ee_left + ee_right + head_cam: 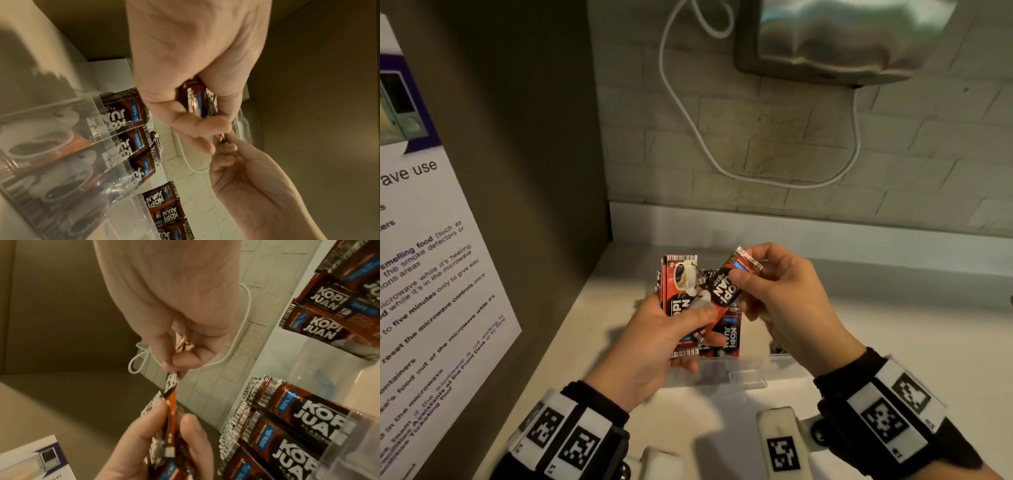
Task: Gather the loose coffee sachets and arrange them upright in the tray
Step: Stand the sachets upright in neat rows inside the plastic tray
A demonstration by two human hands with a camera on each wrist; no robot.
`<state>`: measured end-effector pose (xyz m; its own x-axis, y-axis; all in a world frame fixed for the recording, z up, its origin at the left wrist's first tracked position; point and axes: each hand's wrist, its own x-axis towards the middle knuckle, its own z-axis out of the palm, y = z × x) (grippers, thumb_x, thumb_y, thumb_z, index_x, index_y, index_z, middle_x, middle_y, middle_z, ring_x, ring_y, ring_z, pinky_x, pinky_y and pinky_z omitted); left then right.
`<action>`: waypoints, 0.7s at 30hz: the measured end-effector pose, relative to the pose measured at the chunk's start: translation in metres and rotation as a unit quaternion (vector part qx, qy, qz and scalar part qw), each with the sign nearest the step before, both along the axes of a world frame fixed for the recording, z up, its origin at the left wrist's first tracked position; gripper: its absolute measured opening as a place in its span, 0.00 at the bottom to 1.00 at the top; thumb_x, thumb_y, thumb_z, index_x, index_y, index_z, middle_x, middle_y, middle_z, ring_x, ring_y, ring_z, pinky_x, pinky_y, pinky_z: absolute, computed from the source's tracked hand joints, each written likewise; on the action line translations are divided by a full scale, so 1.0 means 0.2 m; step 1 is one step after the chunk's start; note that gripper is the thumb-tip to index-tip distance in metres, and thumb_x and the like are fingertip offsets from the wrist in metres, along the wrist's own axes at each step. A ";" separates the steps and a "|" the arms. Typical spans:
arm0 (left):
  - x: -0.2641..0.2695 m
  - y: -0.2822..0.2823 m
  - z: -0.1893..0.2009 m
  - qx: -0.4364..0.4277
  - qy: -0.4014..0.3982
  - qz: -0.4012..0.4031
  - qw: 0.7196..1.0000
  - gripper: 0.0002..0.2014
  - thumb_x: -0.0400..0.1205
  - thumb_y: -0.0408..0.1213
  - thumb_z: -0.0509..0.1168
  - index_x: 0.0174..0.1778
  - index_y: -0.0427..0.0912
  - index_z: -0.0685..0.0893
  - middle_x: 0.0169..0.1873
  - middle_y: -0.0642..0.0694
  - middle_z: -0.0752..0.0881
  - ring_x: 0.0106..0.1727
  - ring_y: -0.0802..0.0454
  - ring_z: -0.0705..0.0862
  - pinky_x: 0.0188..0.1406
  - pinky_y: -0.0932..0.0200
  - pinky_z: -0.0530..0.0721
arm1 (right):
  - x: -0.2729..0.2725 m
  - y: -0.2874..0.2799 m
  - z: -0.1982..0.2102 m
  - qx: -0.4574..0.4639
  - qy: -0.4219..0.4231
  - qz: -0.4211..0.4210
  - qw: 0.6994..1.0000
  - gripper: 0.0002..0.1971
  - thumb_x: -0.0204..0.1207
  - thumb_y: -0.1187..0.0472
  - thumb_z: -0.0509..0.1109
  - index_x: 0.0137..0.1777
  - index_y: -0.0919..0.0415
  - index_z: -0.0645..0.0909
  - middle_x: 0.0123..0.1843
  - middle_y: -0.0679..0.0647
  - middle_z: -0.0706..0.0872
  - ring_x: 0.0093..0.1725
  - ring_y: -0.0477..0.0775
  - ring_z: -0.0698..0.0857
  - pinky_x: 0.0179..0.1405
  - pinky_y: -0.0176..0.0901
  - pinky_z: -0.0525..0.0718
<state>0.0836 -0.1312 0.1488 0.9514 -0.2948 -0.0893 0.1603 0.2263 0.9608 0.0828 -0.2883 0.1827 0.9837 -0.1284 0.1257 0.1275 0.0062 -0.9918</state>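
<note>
The left hand (654, 339) has its grip tight around a small stack of sachets (679, 291), standing up. Just beside it, the right hand (784, 298) pinches the top of one tilted sachet (726, 287) that leans on the stack. Right under both grips is the clear tray (750, 370) on the worktop (893, 325), with more sachets (298, 418) upright inside. Behind hangs a white cord (674, 102) on the brick wall.

Warm, dim light falls from above; my hands (722, 318) cast soft shadows on the pale desk (893, 342). Motion blur smears the wrist views, and the poster (431, 274) bends at the frame edge.
</note>
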 end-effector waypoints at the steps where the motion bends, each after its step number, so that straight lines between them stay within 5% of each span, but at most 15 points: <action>1: 0.00 0.00 0.00 0.000 -0.002 0.005 1.000 0.21 0.66 0.39 0.74 0.56 0.43 0.85 0.41 0.41 0.92 0.36 0.49 0.89 0.15 0.63 0.74 | 0.00 0.00 0.01 0.030 0.007 0.001 1.000 0.06 0.77 0.73 0.69 0.44 0.63 0.78 0.30 0.60 0.83 0.19 0.50 0.78 0.15 0.35 0.75; 7: 0.01 0.00 -0.01 -0.013 0.023 0.045 0.999 0.13 0.74 0.43 0.71 0.51 0.41 0.83 0.34 0.47 0.89 0.33 0.49 0.89 0.17 0.62 0.76 | 0.06 -0.08 0.14 0.040 -0.027 -0.071 0.996 0.10 0.82 0.71 0.63 0.40 0.63 0.78 0.32 0.55 0.85 0.21 0.47 0.81 0.20 0.36 0.82; 11: 0.02 0.02 -0.02 -0.019 0.043 0.067 0.997 0.09 0.80 0.43 0.68 0.51 0.43 0.82 0.32 0.47 0.87 0.34 0.49 0.88 0.18 0.62 0.75 | 0.23 -0.24 0.19 -0.135 -0.024 -0.189 0.972 0.13 0.80 0.73 0.63 0.37 0.57 0.79 0.41 0.62 0.87 0.29 0.56 0.86 0.35 0.51 0.89; 14: 0.03 0.03 -0.02 -0.019 0.047 0.075 0.996 0.09 0.80 0.43 0.68 0.53 0.44 0.82 0.33 0.47 0.87 0.35 0.49 0.88 0.19 0.61 0.76 | 0.36 -0.28 0.13 -0.263 0.021 -0.197 0.944 0.16 0.74 0.74 0.66 0.32 0.52 0.79 0.43 0.62 0.88 0.36 0.62 0.89 0.41 0.61 0.90; 18: 0.03 0.04 -0.02 -0.016 0.048 0.078 0.996 0.10 0.81 0.43 0.68 0.53 0.43 0.82 0.33 0.48 0.86 0.35 0.49 0.88 0.19 0.61 0.77 | 0.46 -0.27 0.01 -0.351 0.125 -0.103 0.922 0.09 0.77 0.70 0.66 0.38 0.56 0.80 0.40 0.56 0.86 0.34 0.53 0.85 0.27 0.37 0.86; 21: 0.02 0.05 -0.02 -0.011 0.050 0.082 0.995 0.09 0.81 0.43 0.68 0.52 0.42 0.83 0.34 0.46 0.86 0.34 0.50 0.88 0.19 0.61 0.77 | 0.49 -0.23 -0.03 -0.368 0.155 -0.067 0.914 0.07 0.77 0.70 0.65 0.44 0.58 0.80 0.43 0.57 0.85 0.32 0.49 0.82 0.20 0.30 0.82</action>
